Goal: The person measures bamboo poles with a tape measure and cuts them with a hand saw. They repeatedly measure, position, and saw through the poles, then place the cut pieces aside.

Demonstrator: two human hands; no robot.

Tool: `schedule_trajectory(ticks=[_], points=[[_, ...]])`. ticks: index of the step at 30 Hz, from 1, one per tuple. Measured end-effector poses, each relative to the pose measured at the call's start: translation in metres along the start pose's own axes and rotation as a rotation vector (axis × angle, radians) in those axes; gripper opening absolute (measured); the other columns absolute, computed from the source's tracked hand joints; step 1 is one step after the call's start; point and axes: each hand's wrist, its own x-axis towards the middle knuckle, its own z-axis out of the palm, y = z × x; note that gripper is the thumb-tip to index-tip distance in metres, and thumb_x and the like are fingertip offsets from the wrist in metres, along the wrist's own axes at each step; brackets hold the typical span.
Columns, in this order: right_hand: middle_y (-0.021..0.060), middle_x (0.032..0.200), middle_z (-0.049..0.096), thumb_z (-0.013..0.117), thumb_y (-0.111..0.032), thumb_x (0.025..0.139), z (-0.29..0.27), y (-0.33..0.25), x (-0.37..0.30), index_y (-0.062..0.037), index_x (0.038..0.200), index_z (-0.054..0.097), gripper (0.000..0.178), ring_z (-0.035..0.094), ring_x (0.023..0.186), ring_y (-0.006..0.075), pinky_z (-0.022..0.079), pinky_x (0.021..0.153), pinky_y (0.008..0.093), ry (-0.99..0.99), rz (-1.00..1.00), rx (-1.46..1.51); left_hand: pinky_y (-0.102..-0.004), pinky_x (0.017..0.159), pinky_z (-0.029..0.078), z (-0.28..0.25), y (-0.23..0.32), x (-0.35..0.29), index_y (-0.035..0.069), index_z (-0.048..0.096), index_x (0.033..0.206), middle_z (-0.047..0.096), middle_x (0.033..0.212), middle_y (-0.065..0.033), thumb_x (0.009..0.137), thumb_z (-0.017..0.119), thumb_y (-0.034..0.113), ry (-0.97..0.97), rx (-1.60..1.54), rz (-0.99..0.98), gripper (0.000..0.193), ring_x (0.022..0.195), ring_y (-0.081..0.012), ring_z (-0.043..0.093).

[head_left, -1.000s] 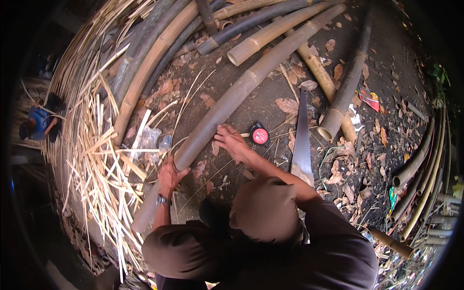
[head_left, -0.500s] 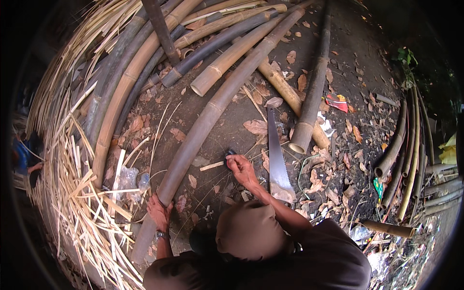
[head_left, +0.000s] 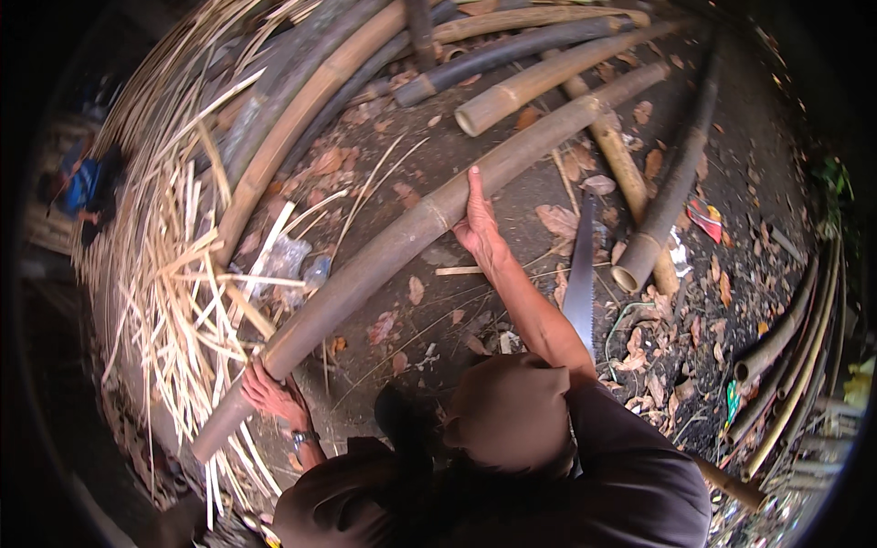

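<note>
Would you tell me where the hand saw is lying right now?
The hand saw lies on the ground right of centre, just right of the right hand and forearm, beside the long bamboo pole.

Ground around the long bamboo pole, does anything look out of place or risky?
Yes: a bare-bladed saw lies loose among dry leaves beside the right hand, which rests on the long bamboo pole.

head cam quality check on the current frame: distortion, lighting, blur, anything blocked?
Head view: strong fisheye, so the long bamboo pole bows and the rim is a black vignette. Light is dim and soft, with no glare and no hard shadows. Right hand and left hand on the pole look fairly sharp. A blurred patch covers the lower centre.
</note>
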Motion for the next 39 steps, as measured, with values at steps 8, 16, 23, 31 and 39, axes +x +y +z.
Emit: schedule_trajectory(ticks=[8,16,23,31,39], points=[[0.006,0.135,0.052,0.062,-0.062,0.085,0.045,0.119,-0.065,-0.0134,0.138,0.044,0.074,0.05,0.123,0.0257,0.04,0.106,0.0468,-0.275,0.146,0.043,-0.042,0.107,0.036,-0.003,0.05,-0.029,-0.002,0.027,0.145,0.036,0.146,-0.0189,0.092,0.063,0.04,-0.062,-1.482,-1.191,0.077,0.129,-0.0295,0.041],[0.0173,0.145,0.04,0.058,-0.064,0.087,0.002,0.149,-0.088,-0.0113,0.146,0.031,0.084,0.041,0.134,0.0324,0.032,0.114,0.0512,-0.412,0.342,-0.128,-0.0458,0.109,0.037,0.006,0.069,0.022,0.01,0.045,0.133,0.055,0.132,-0.0119,0.079,0.065,0.067,0.168,-2.45,-1.503,0.081,0.123,-0.0278,0.051],[0.0205,0.143,0.041,0.052,-0.07,0.086,-0.035,0.034,-0.029,-0.0016,0.145,0.026,0.094,0.045,0.13,0.0344,0.042,0.109,0.0523,-0.071,-0.139,-0.238,-0.0525,0.11,0.032,0.024,0.016,-0.022,0.01,0.045,0.136,0.053,0.132,-0.0113,0.073,0.045,0.087,0.707,-2.46,-1.524,0.099,0.122,-0.0307,0.047],[0.0101,0.134,0.053,0.062,-0.058,0.087,-0.021,0.052,-0.027,-0.0085,0.136,0.044,0.072,0.051,0.124,0.0285,0.043,0.105,0.0506,-0.269,-0.018,-0.203,-0.0527,0.106,0.036,0.051,-0.064,-0.017,0.01,0.054,0.129,0.058,0.125,-0.0134,0.078,0.032,0.088,0.877,-2.197,-1.613,0.095,0.117,-0.0326,0.05],[0.0061,0.129,0.054,0.056,-0.058,0.092,0.009,0.087,-0.031,-0.0147,0.138,0.042,0.065,0.053,0.117,0.0235,0.048,0.095,0.0435,-0.158,0.15,-0.306,-0.0537,0.116,0.025,0.073,-0.125,-0.047,0.008,0.042,0.142,0.043,0.147,-0.0125,0.084,0.03,0.082,0.781,-2.088,-1.587,0.094,0.135,-0.0317,0.04]])
